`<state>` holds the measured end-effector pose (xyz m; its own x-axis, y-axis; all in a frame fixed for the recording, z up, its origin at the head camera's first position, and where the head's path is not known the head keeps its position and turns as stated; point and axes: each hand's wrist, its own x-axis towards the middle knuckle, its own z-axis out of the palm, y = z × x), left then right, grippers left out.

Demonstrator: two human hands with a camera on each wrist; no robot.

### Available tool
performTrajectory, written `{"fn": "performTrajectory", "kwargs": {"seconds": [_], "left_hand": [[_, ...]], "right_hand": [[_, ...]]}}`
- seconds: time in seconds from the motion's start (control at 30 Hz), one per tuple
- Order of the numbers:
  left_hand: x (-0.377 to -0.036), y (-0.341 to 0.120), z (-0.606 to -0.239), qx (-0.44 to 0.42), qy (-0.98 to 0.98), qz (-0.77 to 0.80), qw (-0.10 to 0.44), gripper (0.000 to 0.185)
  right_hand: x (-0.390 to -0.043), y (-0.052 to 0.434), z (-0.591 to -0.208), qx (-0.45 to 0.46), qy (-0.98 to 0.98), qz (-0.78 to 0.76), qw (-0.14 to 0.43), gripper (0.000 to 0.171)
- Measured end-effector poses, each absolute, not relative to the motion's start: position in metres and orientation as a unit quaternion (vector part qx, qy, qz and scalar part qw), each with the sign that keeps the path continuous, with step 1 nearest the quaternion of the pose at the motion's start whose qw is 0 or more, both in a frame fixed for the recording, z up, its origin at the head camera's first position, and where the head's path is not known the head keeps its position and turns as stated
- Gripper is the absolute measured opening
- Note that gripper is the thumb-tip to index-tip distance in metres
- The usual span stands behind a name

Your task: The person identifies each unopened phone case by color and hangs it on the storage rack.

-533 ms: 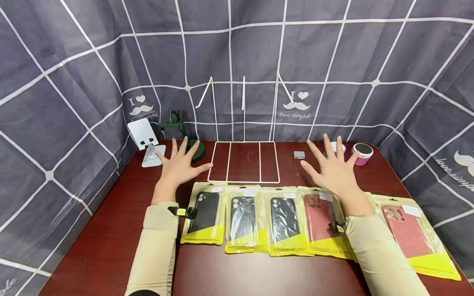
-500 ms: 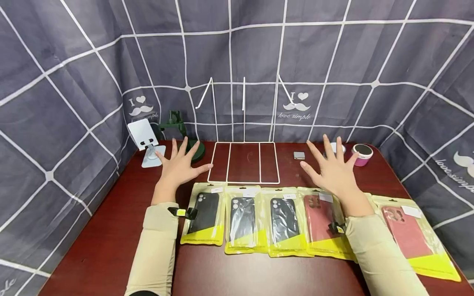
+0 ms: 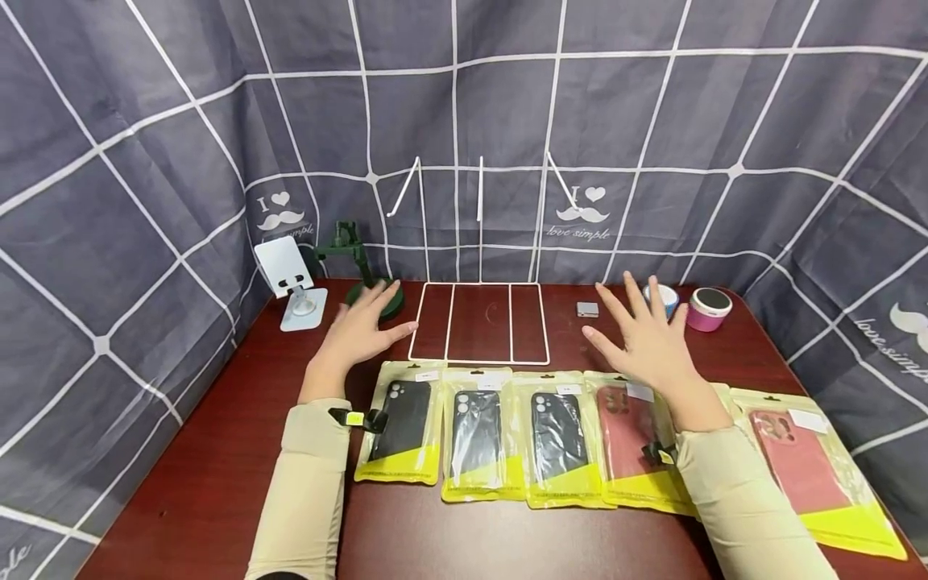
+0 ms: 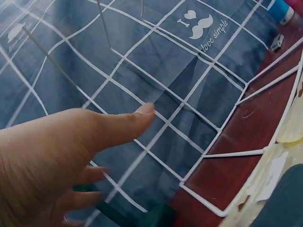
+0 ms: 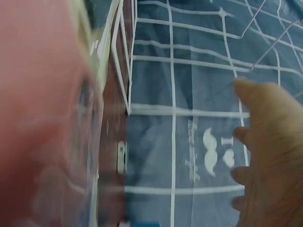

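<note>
Since the earlier frame, the fingers of the left hand (image 3: 357, 334) have been drawn closer together, blurred by motion; those of the right hand (image 3: 648, 346) have been pulled in slightly, and more of the blue-and-white canister (image 3: 664, 300) is exposed. On the left, fingers are extended, thumb held well out; nothing gripped. On the right, fingers are parted and nearly straight, thumb wide; nothing gripped.

Rear is covered by a grey gridded cloth (image 3: 507, 105). Below it, dark red table (image 3: 217, 475). White wire rack (image 3: 511, 322) is set between the hands, near its back edge. At least five pouches (image 3: 399, 469) are laid in a row in front, dark and reddish cases (image 3: 409, 415) sealed inside; some are partly hidden by the right sleeve (image 3: 750, 499). Green stand (image 3: 355, 251) is partly blocked by the left hand; contact can't be told. Pale phone stand (image 3: 283, 264) placed just beside it. Pink-and-white canister (image 3: 710, 310) seen right of the blue one. Small grey block (image 3: 587, 309) left beyond the right thumb.
</note>
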<state>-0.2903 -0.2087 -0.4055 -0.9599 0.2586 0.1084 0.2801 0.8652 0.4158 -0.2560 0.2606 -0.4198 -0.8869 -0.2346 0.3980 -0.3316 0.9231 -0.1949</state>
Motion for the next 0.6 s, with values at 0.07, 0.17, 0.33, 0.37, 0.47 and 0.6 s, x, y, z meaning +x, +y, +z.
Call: {"fn": "performTrajectory", "kwargs": {"seconds": [0.07,0.17,0.33,0.37,0.47,0.6], "left_hand": [[-0.297,-0.211,-0.418,-0.159,-0.946,-0.283,-0.004,0.072],[-0.308,-0.214,-0.445,-0.181,-0.923,-0.337,-0.037,0.053],[-0.322,-0.214,-0.482,-0.194,-0.921,-0.337,-0.034,0.046],[-0.323,-0.213,-0.486,-0.197,-0.921,-0.336,-0.026,0.045],[-0.325,-0.211,-0.493,-0.198,-0.916,-0.348,-0.008,0.044],[-0.324,-0.209,-0.498,-0.193,-0.916,-0.353,-0.006,0.045]], "right_hand": [[-0.253,0.244,-0.420,0.200,-0.947,0.181,0.174,0.063],[-0.244,0.202,-0.421,0.295,-0.913,0.253,0.122,0.044],[-0.241,0.109,-0.419,0.406,-0.875,0.265,0.021,0.038],[-0.244,0.092,-0.419,0.414,-0.874,0.254,0.014,0.037],[-0.259,0.049,-0.423,0.406,-0.884,0.231,0.010,0.031],[-0.274,0.016,-0.437,0.339,-0.919,0.201,-0.016,0.024]]}}
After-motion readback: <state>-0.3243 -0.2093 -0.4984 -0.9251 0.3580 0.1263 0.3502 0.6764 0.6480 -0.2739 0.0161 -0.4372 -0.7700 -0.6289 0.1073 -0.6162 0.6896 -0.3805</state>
